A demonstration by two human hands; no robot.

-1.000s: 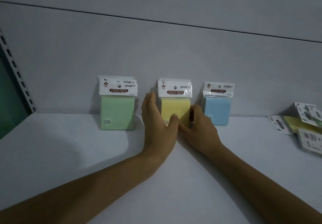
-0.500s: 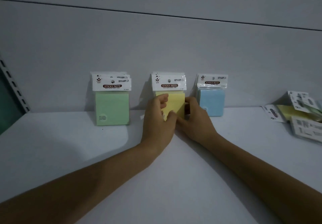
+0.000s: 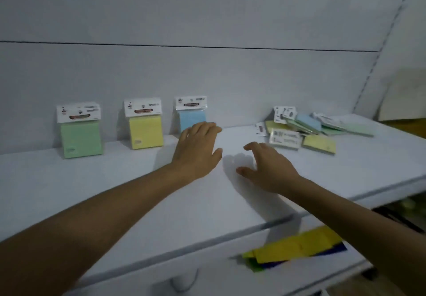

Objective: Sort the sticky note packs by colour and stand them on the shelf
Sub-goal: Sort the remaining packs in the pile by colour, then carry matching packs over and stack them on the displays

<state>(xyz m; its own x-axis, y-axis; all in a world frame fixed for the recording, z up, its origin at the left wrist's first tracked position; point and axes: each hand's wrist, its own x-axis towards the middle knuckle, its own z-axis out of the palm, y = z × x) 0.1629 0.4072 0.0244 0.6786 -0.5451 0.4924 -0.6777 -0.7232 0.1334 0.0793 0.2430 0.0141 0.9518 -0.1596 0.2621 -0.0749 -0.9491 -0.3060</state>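
Three groups of sticky note packs stand upright against the back wall of the white shelf (image 3: 115, 192): green packs (image 3: 80, 140) at the left, yellow packs (image 3: 145, 132) in the middle, blue packs (image 3: 192, 120) to their right. My left hand (image 3: 198, 148) hovers in front of the blue packs with fingers spread and holds nothing. My right hand (image 3: 267, 166) is over the bare shelf, fingers loosely bent, empty. A loose pile of mixed packs (image 3: 309, 129) lies flat at the right.
The shelf's front edge (image 3: 207, 247) runs below my forearms. Yellow, green and dark blue sheets (image 3: 297, 247) lie on a lower level under it. A slotted upright (image 3: 378, 51) rises at the back right. A beige sheet (image 3: 405, 97) is at the far right.
Both hands have let go of the yellow packs and moved right. The view has swung right, bringing the loose pile and the shelf's front edge into sight.
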